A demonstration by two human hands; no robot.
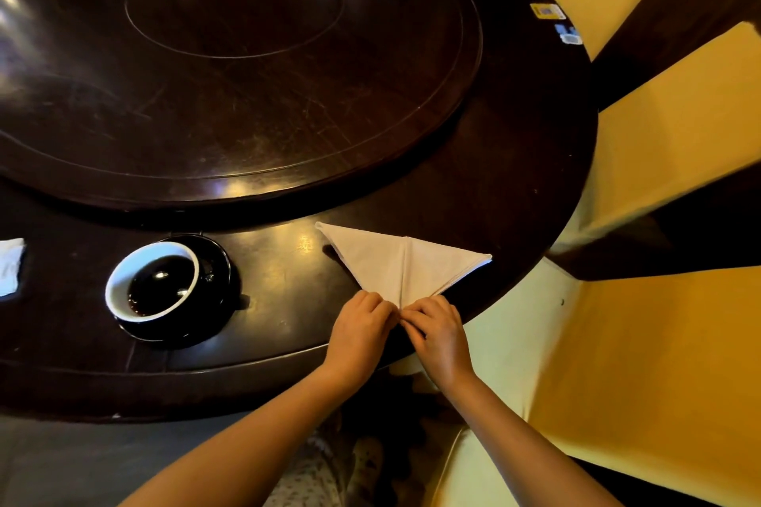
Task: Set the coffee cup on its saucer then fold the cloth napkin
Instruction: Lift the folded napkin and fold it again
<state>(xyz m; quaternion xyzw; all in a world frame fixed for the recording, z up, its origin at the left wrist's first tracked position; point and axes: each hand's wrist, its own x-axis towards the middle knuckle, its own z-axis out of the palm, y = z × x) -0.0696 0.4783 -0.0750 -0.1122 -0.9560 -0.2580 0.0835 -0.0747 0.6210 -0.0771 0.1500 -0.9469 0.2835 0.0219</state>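
Note:
A white cloth napkin [401, 265] lies on the dark round table, folded into a triangle with a centre crease and its point toward me. My left hand [360, 327] and my right hand [436, 327] meet at that near point, each pinching a napkin corner with curled fingers. To the left, a coffee cup [152, 280] with a white inside and dark coffee stands on its black saucer [214, 284].
A large dark turntable [230, 66] fills the table's middle. A white paper [10, 265] lies at the left edge. Two small cards [547, 10] sit near the far right rim. Yellow upholstered chairs [659, 362] ring the table's right side.

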